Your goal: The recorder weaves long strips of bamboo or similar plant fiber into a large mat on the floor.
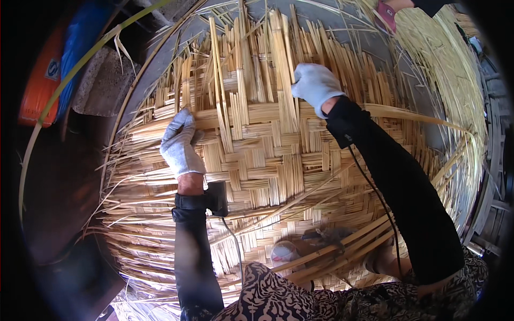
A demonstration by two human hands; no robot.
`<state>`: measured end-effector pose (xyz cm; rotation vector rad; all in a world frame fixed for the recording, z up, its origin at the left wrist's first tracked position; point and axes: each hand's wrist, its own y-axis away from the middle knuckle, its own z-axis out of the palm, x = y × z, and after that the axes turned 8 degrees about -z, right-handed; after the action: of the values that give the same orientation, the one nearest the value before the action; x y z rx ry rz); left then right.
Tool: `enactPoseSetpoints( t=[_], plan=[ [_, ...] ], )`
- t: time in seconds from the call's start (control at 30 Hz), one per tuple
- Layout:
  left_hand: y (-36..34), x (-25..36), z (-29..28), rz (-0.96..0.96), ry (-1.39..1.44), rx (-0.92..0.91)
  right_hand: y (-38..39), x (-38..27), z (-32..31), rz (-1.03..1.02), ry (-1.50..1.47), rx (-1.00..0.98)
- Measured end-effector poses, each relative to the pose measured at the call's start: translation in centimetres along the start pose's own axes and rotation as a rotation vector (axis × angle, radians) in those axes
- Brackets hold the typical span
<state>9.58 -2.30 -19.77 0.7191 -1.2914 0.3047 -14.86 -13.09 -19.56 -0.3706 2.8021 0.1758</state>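
A woven mat of split reed strips (278, 176) spreads in front of me, its weave crossing over and under in blocks. My left hand (182, 144), in a grey-white glove, is closed at the left end of a crosswise strip (254, 113). Farther right and higher, my gloved right hand (317, 87) is curled in a fist against the upright reed strips (284, 59), gripping them near the mat's far side. Both palms are turned away, so the exact hold of the fingers is partly hidden.
Loose long strips (342, 246) lie across the near part of the mat, by my feet. Rough concrete block (104, 83) and orange and blue sacks (48, 69) stand at far left. Cut reeds (450, 64) pile at right, near another person's pink-covered limb (386, 17).
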Motion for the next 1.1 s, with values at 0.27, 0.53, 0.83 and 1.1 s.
enactPoseSetpoints(
  t=[0.27,0.53,0.83,1.1],
  plan=[
    [0.7,0.7,-0.4,0.025,0.008,0.014,-0.6,-0.1,1.0,0.119,-0.026,0.102],
    [0.0,0.3,-0.5,-0.098,0.029,-0.024,-0.5,1.6,-1.1,0.226,-0.666,-0.122],
    [-1.3,-1.2,-0.6,-0.114,-0.007,-0.018,0.3,3.0,-0.9,0.012,-0.324,0.010],
    [-1.6,-1.9,-0.7,-0.163,-0.027,-0.009,-1.6,3.0,0.5,0.047,-0.340,-0.238]
  ],
)
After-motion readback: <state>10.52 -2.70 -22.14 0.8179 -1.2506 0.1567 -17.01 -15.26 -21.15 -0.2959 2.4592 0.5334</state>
